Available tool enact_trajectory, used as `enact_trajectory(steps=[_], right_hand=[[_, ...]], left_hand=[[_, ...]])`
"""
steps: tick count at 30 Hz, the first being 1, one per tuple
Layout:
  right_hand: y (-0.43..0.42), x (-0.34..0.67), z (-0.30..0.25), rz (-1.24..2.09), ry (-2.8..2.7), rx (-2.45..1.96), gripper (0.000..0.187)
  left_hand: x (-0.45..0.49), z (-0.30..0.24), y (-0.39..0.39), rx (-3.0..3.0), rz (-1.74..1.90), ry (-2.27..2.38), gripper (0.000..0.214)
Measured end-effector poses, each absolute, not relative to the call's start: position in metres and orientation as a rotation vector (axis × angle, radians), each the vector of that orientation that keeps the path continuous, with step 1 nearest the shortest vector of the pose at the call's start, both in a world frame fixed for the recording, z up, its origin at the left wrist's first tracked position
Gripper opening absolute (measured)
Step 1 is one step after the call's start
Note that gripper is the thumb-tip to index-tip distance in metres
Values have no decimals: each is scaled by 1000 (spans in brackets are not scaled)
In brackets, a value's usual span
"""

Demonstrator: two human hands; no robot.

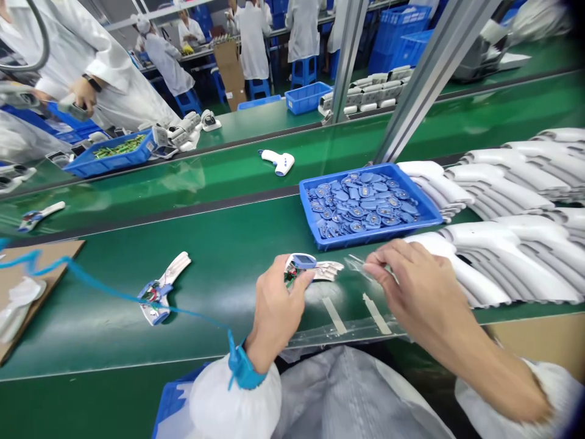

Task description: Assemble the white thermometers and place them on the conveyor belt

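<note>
My left hand [278,305] is closed around an open white thermometer-gun half [315,268] with a blue faceplate and a circuit board showing, held just above the green bench. My right hand [411,280] pinches a small clear film strip [359,265] beside that part, its fingers pressed together. Under both hands lies a clear plastic sheet [351,323] with two tape strips on it. A blue wrist strap [244,369] with a coiled cord sits on my left wrist.
A blue tray of blue faceplates [365,204] stands just beyond my hands. Rows of white gun shells [503,244] fill the right. Another open gun half [159,289] lies at left, a finished gun [278,161] on the belt. Other workers in white coats stand behind.
</note>
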State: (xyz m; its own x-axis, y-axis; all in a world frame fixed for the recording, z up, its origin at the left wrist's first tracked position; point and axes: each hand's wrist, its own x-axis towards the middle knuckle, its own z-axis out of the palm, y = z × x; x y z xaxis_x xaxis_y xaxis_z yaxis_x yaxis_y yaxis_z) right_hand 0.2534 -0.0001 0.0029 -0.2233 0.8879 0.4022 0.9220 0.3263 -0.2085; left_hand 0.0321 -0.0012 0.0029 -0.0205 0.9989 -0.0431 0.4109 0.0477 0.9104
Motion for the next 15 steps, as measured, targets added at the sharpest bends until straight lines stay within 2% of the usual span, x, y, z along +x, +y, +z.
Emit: enact_trajectory(steps=[4,6,9,11,13,15], right_hand=[[-3,293,-38,-123,-2166,-1633,23],[-10,309,-37,-143,-2077,-1710,26],[-16,331,-22,-327,-1916,-2036,47],[-13,347,-17,-399,-1900,-2152,55],[-7,364,-21,-371,-1925,-2119,53],[-5,376,-26,-182,-1953,-1930,45]], left_hand=[[25,0,9,983,893,1298,44],[23,-2,10,897,861,1237,50],[21,-6,10,853,826,1186,50],[21,-7,10,834,806,1141,49],[20,-9,10,836,795,1091,48],[19,-9,9,850,795,1055,46]])
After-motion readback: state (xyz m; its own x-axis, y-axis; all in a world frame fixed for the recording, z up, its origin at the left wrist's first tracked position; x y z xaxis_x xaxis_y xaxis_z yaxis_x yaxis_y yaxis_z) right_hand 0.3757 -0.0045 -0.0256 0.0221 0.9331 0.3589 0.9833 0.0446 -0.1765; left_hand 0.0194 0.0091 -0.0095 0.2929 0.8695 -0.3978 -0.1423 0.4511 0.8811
